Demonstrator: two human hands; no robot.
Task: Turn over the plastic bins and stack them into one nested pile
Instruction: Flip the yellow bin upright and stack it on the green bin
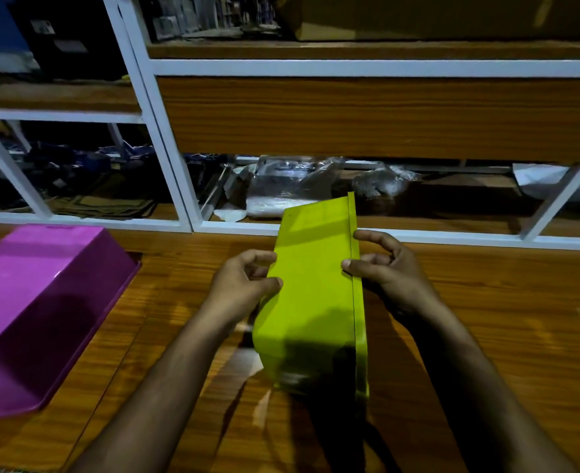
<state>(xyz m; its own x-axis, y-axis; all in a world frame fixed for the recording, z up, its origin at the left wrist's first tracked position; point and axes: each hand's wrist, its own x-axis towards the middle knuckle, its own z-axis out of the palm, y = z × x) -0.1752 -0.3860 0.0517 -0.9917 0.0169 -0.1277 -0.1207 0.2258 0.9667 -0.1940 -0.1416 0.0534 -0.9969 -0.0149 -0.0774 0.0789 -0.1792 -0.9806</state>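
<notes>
A lime green plastic bin (310, 288) stands tipped on its side in the middle of the wooden table, its rim edge facing right. My left hand (244, 281) grips its left side, thumb on the upper face. My right hand (384, 271) holds the rim on the right, with the thumb on the bin and the fingers curled over the edge. A purple plastic bin (39, 302) lies upside down on the table at the left, apart from both hands.
The wooden table (486, 336) runs to a white-framed shelf unit (165, 131) at the back. The shelves hold plastic-wrapped items (298, 186), folded cloth and dark clutter. A wooden panel crosses the shelf front above the green bin.
</notes>
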